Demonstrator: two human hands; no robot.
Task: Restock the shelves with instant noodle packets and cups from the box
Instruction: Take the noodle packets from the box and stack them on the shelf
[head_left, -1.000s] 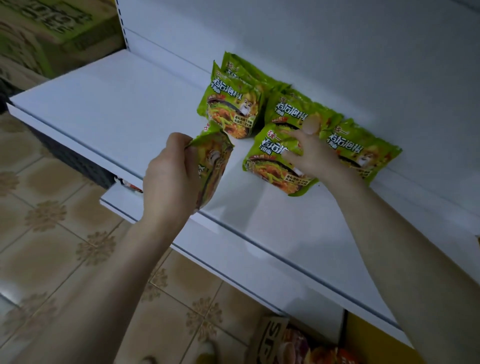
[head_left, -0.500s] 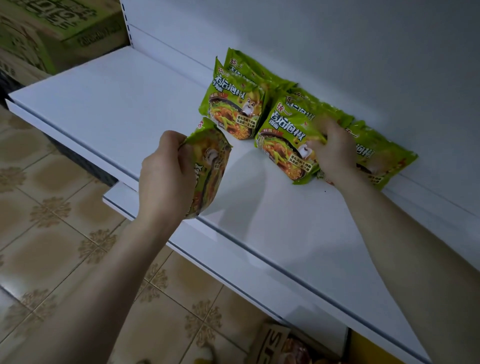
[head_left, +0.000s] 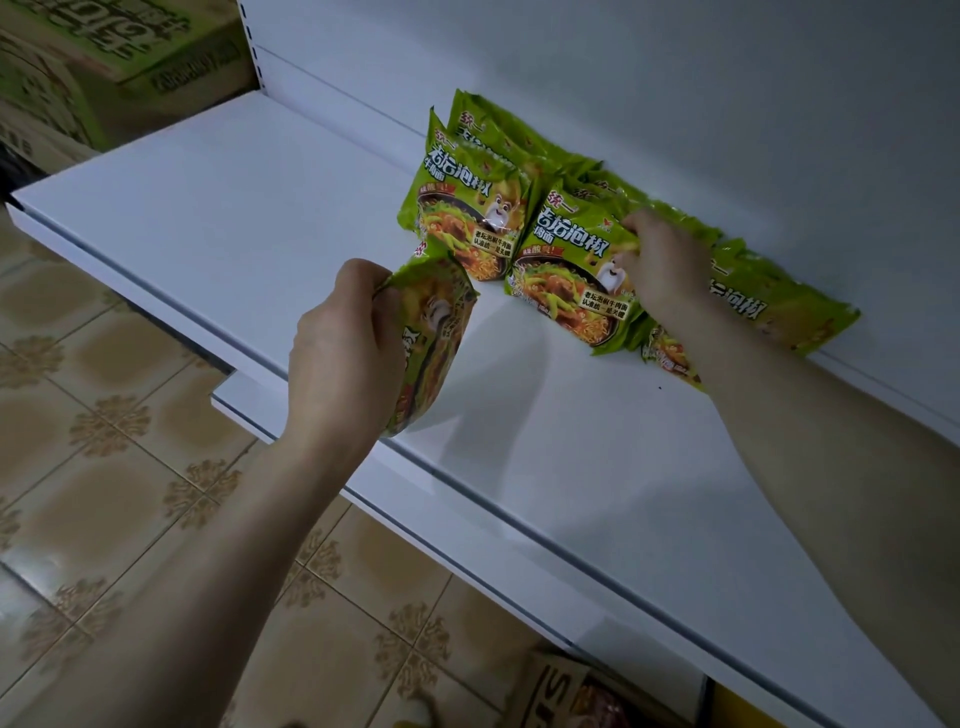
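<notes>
Left fingers (head_left: 382, 291) still grasping a noodle packet (head_left: 431, 343), right fingers (head_left: 631, 223) now seemingly gripping the stacked packets (head_left: 576, 280) atop the shelf (head_left: 260, 208).

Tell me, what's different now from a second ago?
The right hand slid back toward the wall, pushing the middle packet more upright against the row and next to the left stack. The left hand still holds its own packet over the shelf front. The rightmost packets stayed put.

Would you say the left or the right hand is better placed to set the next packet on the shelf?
Left. The left hand already holds a packet over the shelf, while the right hand rests on the row of packets.
</notes>
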